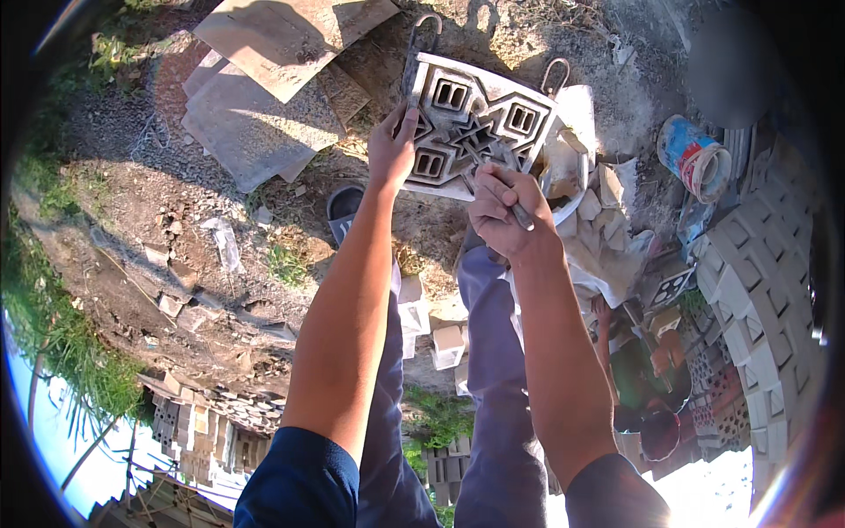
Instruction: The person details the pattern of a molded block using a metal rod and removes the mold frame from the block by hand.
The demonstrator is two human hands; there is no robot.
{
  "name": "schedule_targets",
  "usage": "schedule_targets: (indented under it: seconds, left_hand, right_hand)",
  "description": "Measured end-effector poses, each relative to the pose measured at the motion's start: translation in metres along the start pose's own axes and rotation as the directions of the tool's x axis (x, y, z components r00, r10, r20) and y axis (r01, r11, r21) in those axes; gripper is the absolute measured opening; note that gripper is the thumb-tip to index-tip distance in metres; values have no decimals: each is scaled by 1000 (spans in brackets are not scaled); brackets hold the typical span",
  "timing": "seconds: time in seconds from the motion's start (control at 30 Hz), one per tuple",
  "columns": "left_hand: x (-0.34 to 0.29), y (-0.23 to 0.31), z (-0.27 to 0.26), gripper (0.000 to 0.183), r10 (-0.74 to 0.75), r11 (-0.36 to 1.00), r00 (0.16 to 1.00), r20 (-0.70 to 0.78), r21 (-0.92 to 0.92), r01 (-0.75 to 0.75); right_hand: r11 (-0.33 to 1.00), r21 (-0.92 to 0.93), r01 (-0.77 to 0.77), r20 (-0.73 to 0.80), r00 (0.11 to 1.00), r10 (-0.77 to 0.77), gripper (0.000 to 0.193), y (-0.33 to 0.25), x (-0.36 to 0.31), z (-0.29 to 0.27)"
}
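Note:
A pale, square patterned panel (484,81) with a star-shaped middle and small rectangular openings is tilted in front of me. Bent metal rods (556,75) stick out at its top corners. My left hand (392,151) is closed around its left edge, with the thumb on the face. In my right fist (510,207) is a slim metal hand tool (523,218). Its butt end shows below my fingers and its thin front end reaches toward the star pattern. The exact kind of tool cannot be made out. My fingers and the panel partly cover each other.
Flat boards (255,123) lie on the dirt at the upper left. To the right are a pale sack (607,255) with broken lumps, a blue-and-white bucket (695,160) on its side and stacked grey blocks (748,255). Another person (653,387) works at the lower right.

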State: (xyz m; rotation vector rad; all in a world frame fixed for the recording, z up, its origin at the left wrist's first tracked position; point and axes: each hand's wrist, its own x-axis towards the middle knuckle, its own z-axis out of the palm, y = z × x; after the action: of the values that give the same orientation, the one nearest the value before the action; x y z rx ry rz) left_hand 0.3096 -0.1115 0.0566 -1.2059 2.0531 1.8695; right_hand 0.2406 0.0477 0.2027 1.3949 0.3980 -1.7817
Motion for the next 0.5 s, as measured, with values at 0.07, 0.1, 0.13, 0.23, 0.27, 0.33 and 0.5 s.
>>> schedule_targets:
  seconds: [0.07, 0.1, 0.13, 0.23, 0.27, 0.33, 0.5]
  left_hand:
    - [-8, 1, -1, 46, -38, 998, 999, 22, -40, 39]
    - [-11, 0, -3, 46, -73, 994, 996, 42, -73, 76]
    - [-16, -1, -6, 47, -46, 992, 995, 87, -117, 56]
    - [-22, -7, -15, 47, -100, 990, 992, 75, -92, 107]
    - [-24, -4, -10, 48, -97, 987, 990, 101, -115, 108]
    - [-28, -7, -10, 48, -122, 986, 988, 97, -104, 132]
    - [-27, -13, -11, 49, -167, 970, 982, 90, -163, 180]
  right_hand:
    - [1000, -9, -29, 10, 1000, 29, 20, -8, 1, -11]
    - [998, -16, -63, 24, 998, 64, 20, -10, 1, -15]
    - [993, 81, -84, 83, 994, 77, 19, -11, 0, -20]
    - [936, -347, -58, -69, 997, 36, 18, -9, -5, -9]
    - [965, -216, -151, 40, 986, 163, 17, -32, -6, -17]
    - [944, -271, -186, -40, 982, 182, 19, -50, -9, -4]
    - [788, -491, -371, -242, 927, 286, 40, -72, -11, 23]
